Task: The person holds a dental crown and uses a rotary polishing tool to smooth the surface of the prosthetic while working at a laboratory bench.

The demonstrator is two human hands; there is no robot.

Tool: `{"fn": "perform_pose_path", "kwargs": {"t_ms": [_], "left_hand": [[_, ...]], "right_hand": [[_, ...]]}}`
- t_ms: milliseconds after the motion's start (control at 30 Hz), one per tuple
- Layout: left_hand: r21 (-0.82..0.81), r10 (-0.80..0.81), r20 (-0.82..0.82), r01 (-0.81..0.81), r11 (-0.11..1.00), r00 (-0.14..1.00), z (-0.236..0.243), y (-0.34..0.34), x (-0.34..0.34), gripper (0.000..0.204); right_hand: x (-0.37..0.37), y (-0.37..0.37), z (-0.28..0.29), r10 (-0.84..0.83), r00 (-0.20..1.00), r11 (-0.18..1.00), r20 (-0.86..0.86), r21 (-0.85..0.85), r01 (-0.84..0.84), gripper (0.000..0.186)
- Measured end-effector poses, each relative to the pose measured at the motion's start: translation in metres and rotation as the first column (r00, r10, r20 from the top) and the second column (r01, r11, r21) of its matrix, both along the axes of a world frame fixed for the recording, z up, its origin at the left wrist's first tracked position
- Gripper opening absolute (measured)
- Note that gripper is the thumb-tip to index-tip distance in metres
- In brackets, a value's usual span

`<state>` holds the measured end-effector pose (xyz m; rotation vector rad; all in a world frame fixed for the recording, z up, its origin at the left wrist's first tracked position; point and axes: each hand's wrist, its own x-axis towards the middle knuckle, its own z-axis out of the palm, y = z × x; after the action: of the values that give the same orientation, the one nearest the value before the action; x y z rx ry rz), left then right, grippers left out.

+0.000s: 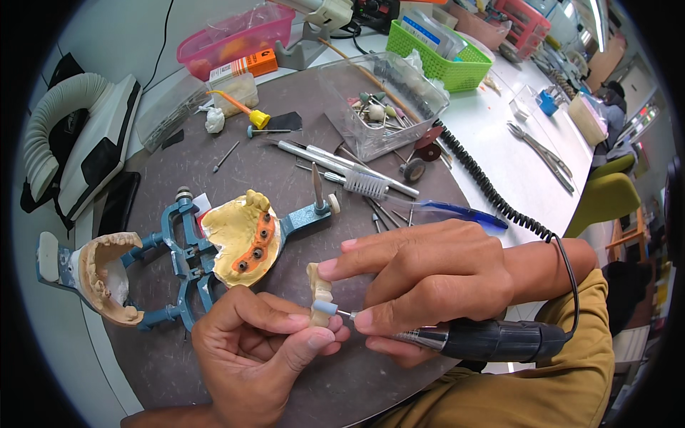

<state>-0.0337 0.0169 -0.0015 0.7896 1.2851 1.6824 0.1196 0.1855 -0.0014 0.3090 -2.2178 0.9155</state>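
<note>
Between the fingertips of my left hand is a cream-coloured dental bridge, held upright over the dark mat. My right hand grips a black and silver dental handpiece, its index fingertip resting on the bridge's upper end. A pale blue polishing tip on the handpiece's shank lies against the bridge's lower part. Just beyond my left hand sits a yellow plaster dental model with an orange gum band and several dark metal posts. It is mounted on a blue articulator, opened out, with a tan plaster model on its other arm.
Burs, silver instruments and a blue-handled brush lie beyond my hands. Behind them stands a clear plastic box of polishing tips. A coiled black cord runs to the handpiece. Pliers lie right; a white suction hose curves left.
</note>
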Motion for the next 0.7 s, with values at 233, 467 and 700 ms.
{"fn": "perform_pose_path", "kwargs": {"t_ms": [233,467,700], "left_hand": [[-0.025,0.000,-0.013,0.000,1.000,1.000,0.0023,0.0008,-0.0005,0.026],[-0.009,-0.013,-0.006,0.013,1.000,1.000,0.0003,-0.0004,-0.0009,0.026],[-0.021,-0.012,-0.010,0.012,1.000,1.000,0.0004,-0.0006,-0.0017,0.027]], "right_hand": [[-0.0001,-0.0003,0.0019,0.003,1.000,1.000,-0.003,0.020,-0.002,0.026],[-0.0015,-0.0024,0.0004,-0.017,1.000,1.000,0.002,-0.009,0.017,0.025],[-0.0005,0.0007,0.0001,0.014,1.000,0.999,-0.016,0.044,-0.013,0.022]]}}
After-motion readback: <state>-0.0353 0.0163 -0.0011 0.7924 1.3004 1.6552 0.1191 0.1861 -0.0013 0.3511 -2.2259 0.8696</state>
